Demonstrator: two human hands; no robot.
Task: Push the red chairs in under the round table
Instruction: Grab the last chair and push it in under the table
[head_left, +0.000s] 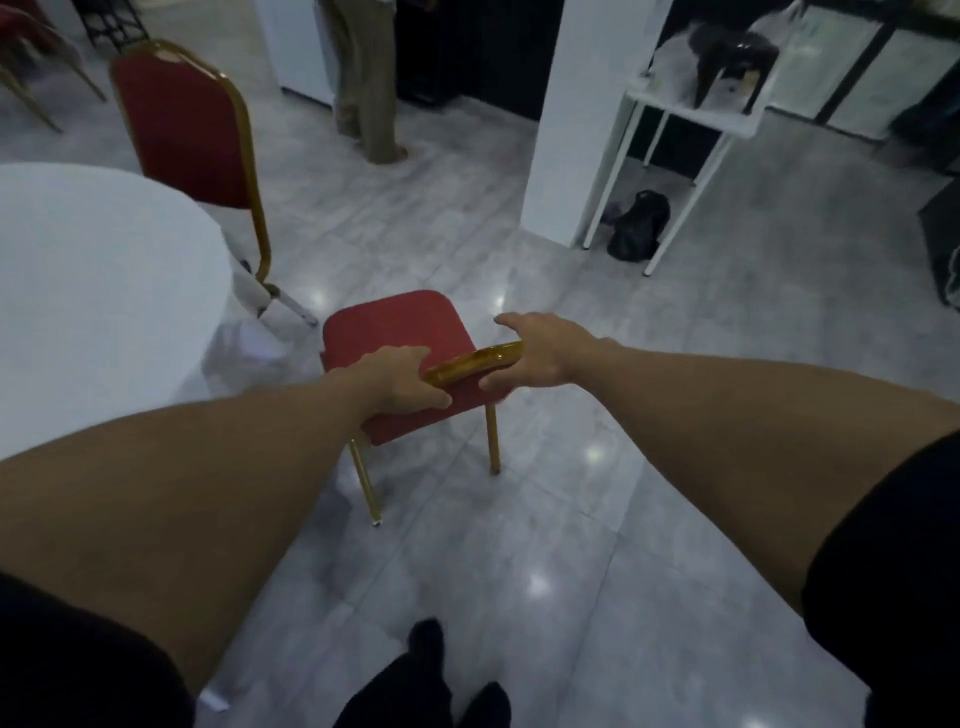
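Observation:
A red chair (400, 332) with gold legs stands on the floor in front of me, apart from the round table (93, 291) with its white cloth at the left. My left hand (400, 382) grips the left side of the chair's gold top rail. My right hand (540, 353) rests on the rail's right end, thumb under it and fingers spread. A second red chair (182, 140) stands at the table's far edge, its seat hidden by the cloth.
A person's legs (363, 78) stand at the back. A white pillar (582, 119) and a white side table (696, 114) with a black bag (639, 223) under it are at the right. Shiny grey tile floor surrounds the chair. My feet (431, 680) show below.

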